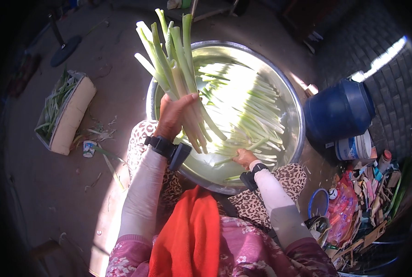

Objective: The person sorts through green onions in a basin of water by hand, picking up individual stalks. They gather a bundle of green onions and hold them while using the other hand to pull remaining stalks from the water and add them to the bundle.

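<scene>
A large round metal basin (296, 97) stands in front of my knees with water in it. Many trimmed green onion stalks (261, 94) lie across its far and right side, partly washed out by bright sunlight. My left hand (170, 115) is closed round a thick bunch of green onions (173, 62), lifted over the basin's left rim with the cut green ends pointing up and away. Low inside the basin, near its front right, my right hand (245, 158) has its fingers closed on green onion stalks (225, 160) at the near edge of the pile.
At the left a cardboard box (73, 115) holds more green onions, with leaf scraps and a small cup (89, 148) beside it. A blue barrel (337, 113) and a white bucket (353, 147) stand right of the basin. Mixed scraps and a red plastic bag (343, 207) are heaped at lower right.
</scene>
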Tool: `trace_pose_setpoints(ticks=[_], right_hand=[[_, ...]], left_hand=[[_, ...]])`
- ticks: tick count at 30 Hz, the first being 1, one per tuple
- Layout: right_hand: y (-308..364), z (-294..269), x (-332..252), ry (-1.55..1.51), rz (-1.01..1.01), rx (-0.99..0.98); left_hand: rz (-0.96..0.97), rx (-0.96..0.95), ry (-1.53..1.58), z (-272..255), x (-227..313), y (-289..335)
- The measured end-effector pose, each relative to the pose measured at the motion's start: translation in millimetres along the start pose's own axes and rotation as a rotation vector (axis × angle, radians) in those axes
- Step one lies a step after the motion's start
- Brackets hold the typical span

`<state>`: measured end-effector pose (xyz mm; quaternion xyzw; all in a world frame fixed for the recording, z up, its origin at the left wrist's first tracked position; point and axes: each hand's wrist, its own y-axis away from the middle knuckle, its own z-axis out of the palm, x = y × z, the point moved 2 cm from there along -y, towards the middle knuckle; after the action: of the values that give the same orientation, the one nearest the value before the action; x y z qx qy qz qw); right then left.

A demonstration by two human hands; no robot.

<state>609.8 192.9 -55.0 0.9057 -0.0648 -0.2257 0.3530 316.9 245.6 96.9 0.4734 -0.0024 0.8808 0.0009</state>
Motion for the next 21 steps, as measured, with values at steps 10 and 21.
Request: trace_pose_setpoints(ticks=[10, 21], right_hand=[[-31, -11, 29, 0.075, -0.089, 0.623], [-34, -16, 46, -0.237, -0.026, 0.929]], left_hand=[[0.005, 0.006, -0.033, -1, 0, -4], [-0.026, 0.038, -0.019, -1, -8, -6]])
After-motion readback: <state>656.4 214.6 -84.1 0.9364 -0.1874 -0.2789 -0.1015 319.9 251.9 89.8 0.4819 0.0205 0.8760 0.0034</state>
